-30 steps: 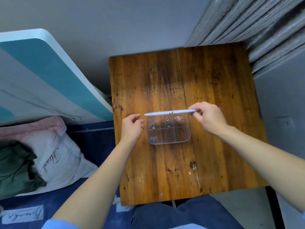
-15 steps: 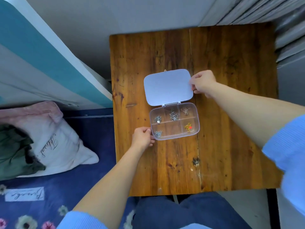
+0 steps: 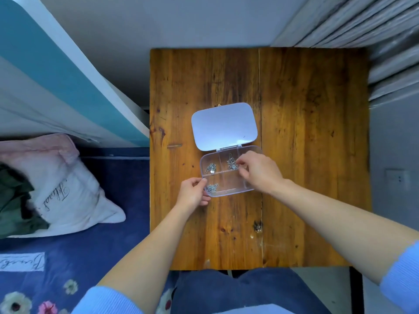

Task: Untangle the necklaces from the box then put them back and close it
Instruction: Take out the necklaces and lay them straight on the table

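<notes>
**Box open on worktop, right hand in the middle far compartment**

- Clear plastic box point(image 3: 229, 175) sits near the middle of the wooden worktop point(image 3: 306, 132), a bit toward the left edge. Lid point(image 3: 224, 125) swung fully open, lying flat on the worktop on the far side of the box, joined at the hinge.
- Box is split into compartments, two rows. Silver necklace tangle point(image 3: 211, 167) in the far-left compartment, another chain clump point(image 3: 212, 188) in the near-left one. Third tangle point(image 3: 231, 163) in the far-middle compartment.
- Left hand point(image 3: 192, 193) at the box's near-left corner: thumb on top of the rim, the other fingers curled under or beside the wall, pinching the corner.
- Right hand point(image 3: 258, 172) reaches over the right half of the box and hides the compartments there. Its fingers point(image 3: 240, 163) are drawn together at the far-middle tangle, tips touching or just at the chain; can't tell if a strand is actually gripped.
- Small dark metal bit point(image 3: 258, 225) lies on the worktop nearer the person, well apart from the box, right by the plank seam. Too small to identify.
- Bed with a white pillow point(image 3: 68, 189) and dark blue floral bedding point(image 3: 79, 257) left of the worktop. Both forearms bare, light blue sleeves pushed up.
</notes>
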The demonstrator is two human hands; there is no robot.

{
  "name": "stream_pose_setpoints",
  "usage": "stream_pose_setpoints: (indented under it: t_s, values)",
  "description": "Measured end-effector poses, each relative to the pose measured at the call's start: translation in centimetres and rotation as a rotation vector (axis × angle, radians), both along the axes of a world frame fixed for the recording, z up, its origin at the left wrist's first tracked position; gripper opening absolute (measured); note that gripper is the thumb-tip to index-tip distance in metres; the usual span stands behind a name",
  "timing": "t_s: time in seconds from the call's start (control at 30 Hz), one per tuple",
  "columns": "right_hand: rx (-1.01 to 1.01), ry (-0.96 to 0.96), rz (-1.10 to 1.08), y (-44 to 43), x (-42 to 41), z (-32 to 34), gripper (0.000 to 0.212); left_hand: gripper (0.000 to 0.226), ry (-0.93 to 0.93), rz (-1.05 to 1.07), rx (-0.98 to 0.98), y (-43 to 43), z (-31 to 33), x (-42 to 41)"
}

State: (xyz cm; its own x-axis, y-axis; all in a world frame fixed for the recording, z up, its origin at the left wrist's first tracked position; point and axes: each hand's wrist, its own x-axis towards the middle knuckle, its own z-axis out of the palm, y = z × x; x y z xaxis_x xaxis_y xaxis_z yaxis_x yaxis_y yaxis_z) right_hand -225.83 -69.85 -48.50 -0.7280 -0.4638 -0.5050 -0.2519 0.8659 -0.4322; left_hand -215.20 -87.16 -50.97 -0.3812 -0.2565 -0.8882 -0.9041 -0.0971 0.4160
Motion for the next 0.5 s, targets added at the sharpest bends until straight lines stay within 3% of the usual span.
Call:
stream_pose_setpoints:
  t_s: [0.2, 0.5]
  values:
    - [0.301, 0.06, 0.386, -1.3, 0.9, -1.7, 0.029, 0.027, 0.043, -0.024, -0.03, 0.1, -0.5, 0.2]
    - [0.206, 0.031, 0.337, -1.7, -0.4, -3.1, 0.016, 0.03, 0.055, -0.067, -0.079, 0.1, -0.8, 0.2]
